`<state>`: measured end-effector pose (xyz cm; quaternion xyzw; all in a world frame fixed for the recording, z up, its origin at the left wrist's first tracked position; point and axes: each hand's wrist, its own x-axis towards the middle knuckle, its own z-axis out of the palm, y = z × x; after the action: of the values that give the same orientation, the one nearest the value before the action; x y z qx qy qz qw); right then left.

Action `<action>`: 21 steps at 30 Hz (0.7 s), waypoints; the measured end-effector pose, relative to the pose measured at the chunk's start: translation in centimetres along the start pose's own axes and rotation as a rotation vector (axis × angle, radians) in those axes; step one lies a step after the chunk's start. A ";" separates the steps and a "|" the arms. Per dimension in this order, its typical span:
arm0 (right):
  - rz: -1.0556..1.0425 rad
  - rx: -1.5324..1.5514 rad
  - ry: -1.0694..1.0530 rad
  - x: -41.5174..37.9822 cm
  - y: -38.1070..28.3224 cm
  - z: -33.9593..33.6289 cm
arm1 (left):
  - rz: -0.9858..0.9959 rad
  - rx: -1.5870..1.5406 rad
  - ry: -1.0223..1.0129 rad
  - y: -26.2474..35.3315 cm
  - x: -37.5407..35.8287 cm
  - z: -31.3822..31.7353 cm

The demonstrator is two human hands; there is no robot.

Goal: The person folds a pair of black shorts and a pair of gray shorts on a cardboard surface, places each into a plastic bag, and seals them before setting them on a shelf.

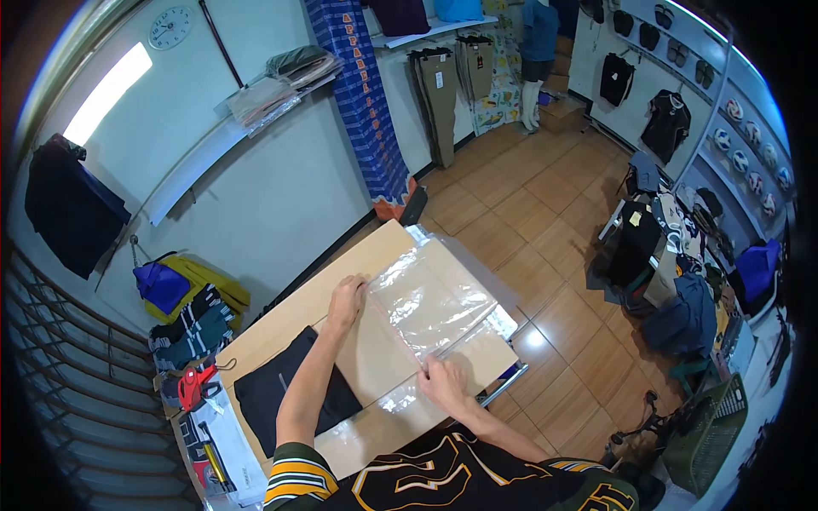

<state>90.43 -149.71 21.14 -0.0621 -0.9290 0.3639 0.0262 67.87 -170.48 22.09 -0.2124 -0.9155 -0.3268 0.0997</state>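
Note:
A transparent plastic bag (439, 294) lies flat on the light brown tabletop (371, 366), its surface catching the light. My left hand (347, 300) is closed on the bag's left corner, fingers pressed together at the edge. At the near corner, my right hand (443, 383) pinches the same side of the bag. Between my hands the edge runs fairly straight. A folded black garment (294, 387) rests to the left on the table, partly covered by my left forearm. The fingertips of both hands are partly hidden.
Beside the black garment are a red tape dispenser (198, 386) and a yellow-and-black cutter (213, 460). A clothes pile (673, 272) and a green crate (703, 434) stand to the right. A blue banner column (362, 102) rises beyond the table.

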 end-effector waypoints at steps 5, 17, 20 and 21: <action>-0.060 0.001 -0.092 -2.1 -3.0 2.1 | 0.072 0.033 0.040 -1.9 -3.1 -2.9; -0.061 -0.058 -0.096 -3.4 -5.3 3.6 | 0.044 0.067 0.077 -1.9 -7.7 -6.7; -0.086 -0.090 -0.032 -2.3 -5.4 3.9 | 0.006 0.059 0.123 -0.8 -10.3 -8.8; -0.098 -0.094 -0.023 -1.9 -5.8 3.6 | 0.007 0.068 0.154 -1.2 -11.5 -9.1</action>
<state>91.45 -156.64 22.46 -0.0135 -0.9472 0.3188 0.0303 77.99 -180.89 24.73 -0.1866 -0.9148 -0.3107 0.1781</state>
